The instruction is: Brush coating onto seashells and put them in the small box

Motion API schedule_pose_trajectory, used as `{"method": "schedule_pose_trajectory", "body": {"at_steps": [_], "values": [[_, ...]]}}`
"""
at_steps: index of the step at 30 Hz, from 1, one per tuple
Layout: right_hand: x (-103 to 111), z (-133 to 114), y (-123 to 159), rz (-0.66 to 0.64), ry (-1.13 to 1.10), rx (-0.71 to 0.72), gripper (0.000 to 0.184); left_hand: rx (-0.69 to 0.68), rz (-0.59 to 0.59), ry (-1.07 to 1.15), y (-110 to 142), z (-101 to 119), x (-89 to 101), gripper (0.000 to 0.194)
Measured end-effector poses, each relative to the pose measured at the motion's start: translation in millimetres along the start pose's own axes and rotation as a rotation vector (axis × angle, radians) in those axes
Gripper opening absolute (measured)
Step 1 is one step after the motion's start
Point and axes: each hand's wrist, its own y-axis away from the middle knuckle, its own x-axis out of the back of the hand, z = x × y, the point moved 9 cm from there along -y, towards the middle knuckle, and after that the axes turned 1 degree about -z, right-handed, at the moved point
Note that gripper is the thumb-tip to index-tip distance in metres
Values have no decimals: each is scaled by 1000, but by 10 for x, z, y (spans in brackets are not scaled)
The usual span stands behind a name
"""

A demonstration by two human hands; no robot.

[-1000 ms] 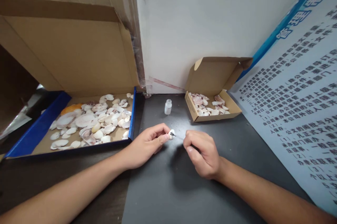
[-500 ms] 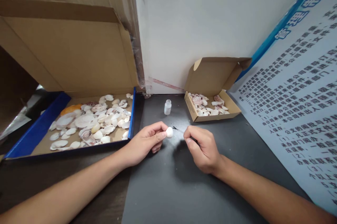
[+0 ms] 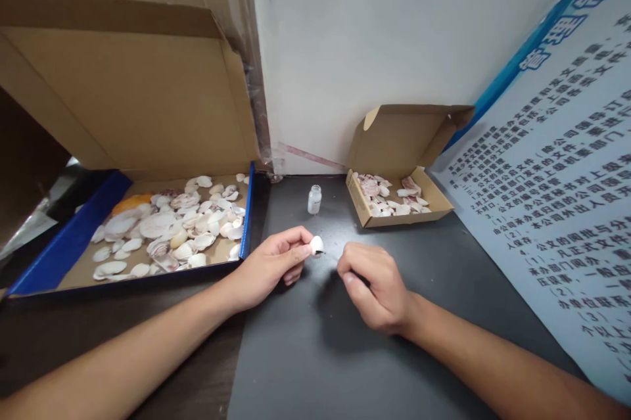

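You pinch a white shell [image 3: 317, 245] in your left hand [image 3: 276, 265].
Your curled right hand [image 3: 375, 285] grips a thin tool [image 3: 325, 253], its tip by the shell.

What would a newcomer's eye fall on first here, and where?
Probably the many pale shells in the big blue-sided box at left. Next, perhaps, the white shell pinched by the left hand near the centre, facing the curled right hand. Just behind stands a small bottle.

Gray surface [image 3: 280, 354]: glare just in front of bottle [image 3: 314, 200], soft shadow farther in front
Poster [image 3: 557, 144]: stretched, slightly blurred, right of bottle
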Motion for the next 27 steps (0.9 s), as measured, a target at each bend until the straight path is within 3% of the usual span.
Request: {"method": "schedule_pose_trajectory", "body": {"at_steps": [3,7,12,27], "values": [[62,97,10,59,19,-92,19,-3,9,-3,0,11,6,31],[13,12,5,15,-60,13,17,-2,13,2,0,17,6,30],[-6,94,2,-4,66,-50,17,-5,12,-5,6,14,4,28],[-88,169,37,-55,52,-59,15,1,0,-182,27,31,-36,18]]}}
